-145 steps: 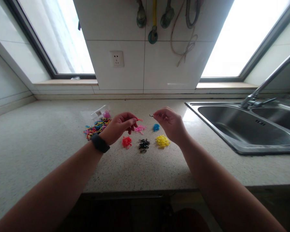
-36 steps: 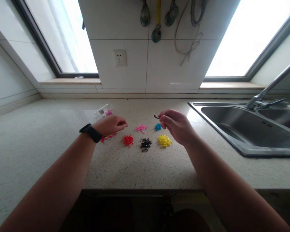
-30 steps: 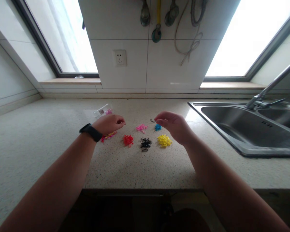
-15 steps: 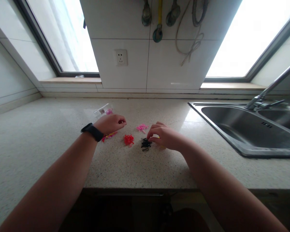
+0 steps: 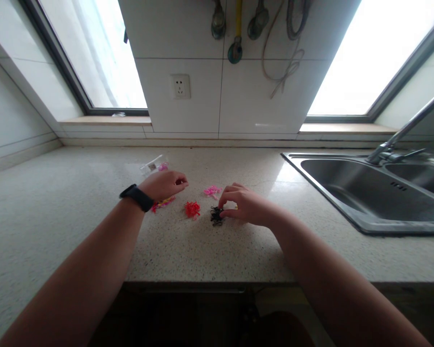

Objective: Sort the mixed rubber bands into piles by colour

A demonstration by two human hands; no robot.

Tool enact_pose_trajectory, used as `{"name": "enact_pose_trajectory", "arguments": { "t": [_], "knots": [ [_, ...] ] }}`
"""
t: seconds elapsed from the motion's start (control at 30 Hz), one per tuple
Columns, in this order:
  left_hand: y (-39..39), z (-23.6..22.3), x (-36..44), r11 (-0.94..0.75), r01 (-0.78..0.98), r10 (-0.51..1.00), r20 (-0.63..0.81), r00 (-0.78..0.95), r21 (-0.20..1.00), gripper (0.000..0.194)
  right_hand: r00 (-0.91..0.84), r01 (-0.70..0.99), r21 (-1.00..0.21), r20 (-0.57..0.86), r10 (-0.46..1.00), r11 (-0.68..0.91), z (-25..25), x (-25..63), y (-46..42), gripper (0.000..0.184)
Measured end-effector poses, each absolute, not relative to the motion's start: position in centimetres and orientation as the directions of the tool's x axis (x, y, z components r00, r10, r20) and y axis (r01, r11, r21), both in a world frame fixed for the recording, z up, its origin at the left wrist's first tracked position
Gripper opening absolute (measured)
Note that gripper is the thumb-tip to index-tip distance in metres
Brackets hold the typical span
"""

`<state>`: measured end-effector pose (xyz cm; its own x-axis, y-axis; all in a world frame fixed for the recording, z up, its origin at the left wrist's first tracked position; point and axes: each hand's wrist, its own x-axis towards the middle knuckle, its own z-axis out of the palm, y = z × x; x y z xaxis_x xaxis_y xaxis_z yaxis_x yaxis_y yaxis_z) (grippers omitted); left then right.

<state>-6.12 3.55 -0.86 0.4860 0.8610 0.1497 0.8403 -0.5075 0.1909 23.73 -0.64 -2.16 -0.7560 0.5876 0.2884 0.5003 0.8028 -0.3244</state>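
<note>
My right hand (image 5: 240,202) bends over a small pile of black rubber bands (image 5: 216,215), thumb and index finger closed on its right edge. A bit of yellow shows beneath that hand, mostly hidden. Left of the black pile lies a heap of red rubber bands (image 5: 192,209), and behind it a pink pile (image 5: 212,192). My left hand (image 5: 168,183), a black watch (image 5: 136,196) on its wrist, hovers with fingers curled together; anything inside them is hidden. Below it, partly covered, are mixed-colour bands (image 5: 162,204). A clear plastic packet (image 5: 154,166) with pink contents lies behind it.
All of this lies on a speckled stone countertop (image 5: 188,255). To the right is a steel sink (image 5: 332,183) with a faucet (image 5: 386,147). A tiled wall with a socket (image 5: 180,86), pipes and a hanging cord rises behind, between two windows.
My right thumb and index finger have shifted slightly at the black pile, and its loose band at the front now sits closer in. My left hand has barely moved.
</note>
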Motion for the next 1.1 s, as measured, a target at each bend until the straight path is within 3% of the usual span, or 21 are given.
{"name": "enact_pose_trajectory", "arguments": {
  "t": [0.53, 0.9, 1.1],
  "knots": [
    [3.6, 1.1, -10.0, -0.364, 0.911, 0.917, 0.247, 0.314, 0.194, 0.037, -0.63, 0.589, -0.306, 0.406, 0.662, 0.748, -1.4, 25.6, 0.1, 0.01],
    [4.8, 0.2, -11.5, -0.441, 0.872, 0.895, 0.177, 0.41, 0.214, 0.03, -0.616, 0.62, -0.299, 0.388, 0.686, 0.726, -1.4, 25.9, 0.2, 0.01],
    [6.0, -1.6, -10.7, -0.54, 0.836, 0.826, 0.254, 0.504, 0.097, 0.033, -0.62, 0.62, -0.303, 0.376, 0.689, 0.723, -1.5, 25.8, 0.2, 0.01]
  ]
}}
